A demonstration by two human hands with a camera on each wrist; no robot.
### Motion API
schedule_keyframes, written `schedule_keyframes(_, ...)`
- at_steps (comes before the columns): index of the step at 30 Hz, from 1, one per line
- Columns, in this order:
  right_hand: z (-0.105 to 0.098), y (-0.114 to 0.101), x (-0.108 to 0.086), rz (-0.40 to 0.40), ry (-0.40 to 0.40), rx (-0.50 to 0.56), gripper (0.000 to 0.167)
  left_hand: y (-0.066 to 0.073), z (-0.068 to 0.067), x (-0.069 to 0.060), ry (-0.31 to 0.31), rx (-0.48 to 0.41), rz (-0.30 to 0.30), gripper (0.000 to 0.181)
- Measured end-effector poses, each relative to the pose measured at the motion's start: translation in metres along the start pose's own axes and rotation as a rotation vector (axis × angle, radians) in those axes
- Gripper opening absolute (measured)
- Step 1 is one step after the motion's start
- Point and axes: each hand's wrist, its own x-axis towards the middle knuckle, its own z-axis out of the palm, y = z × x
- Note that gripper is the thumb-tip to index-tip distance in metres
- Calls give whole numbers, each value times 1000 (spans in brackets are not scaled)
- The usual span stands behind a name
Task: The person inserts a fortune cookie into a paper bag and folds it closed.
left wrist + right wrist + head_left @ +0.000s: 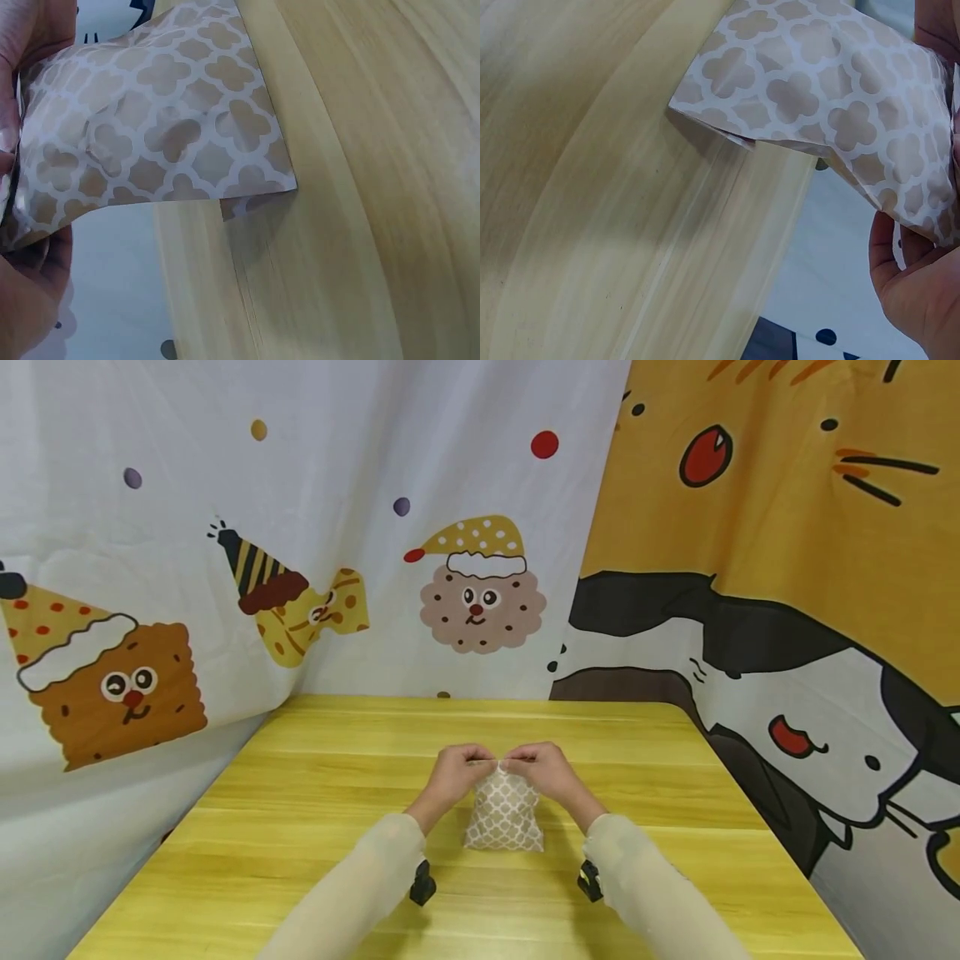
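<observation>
A small paper bag (504, 814) with a beige and white lattice pattern stands upright on the table, in front of the person. My left hand (457, 774) pinches its top edge from the left side. At the right side of that same edge, my right hand (551, 772) pinches it too, and the two hands nearly meet. Both wrist views show the patterned side of the bag (172, 112) bulging, with a flat corner down at the wood. The bag's inside is hidden from every view.
The yellow wood-grain table (300, 860) spreads around the bag on all sides. Behind it hangs a white cloth (337, 460) printed with cartoon biscuits, and at the right an orange cartoon cloth (765, 527). Small black devices (423, 883) sit at both wrists.
</observation>
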Motion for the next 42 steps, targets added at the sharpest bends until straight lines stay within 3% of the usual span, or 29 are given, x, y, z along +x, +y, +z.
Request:
schedule_keyframes(5, 4, -1, -2, -36, -13, 28, 14, 1, -1, 0, -27, 34, 27, 8)
schedule_keyframes(10, 6, -2, -2, -68, -4, 9, 13, -3, -3, -1, -14, 11, 39, 9)
schedule_keyframes(27, 7, 5, -6, -22, -22, -15, 14, -10, -14, -10, -68, -24, -5, 11)
schedule_keyframes(33, 2, 5, -5, -2, 20, -23, 13, -16, -18, -9, -32, -42, -4, 12)
schedule_keyframes(42, 1, 8, -4, 26, 32, -17, 11, -21, -22, -13, 55, -171, -64, 18)
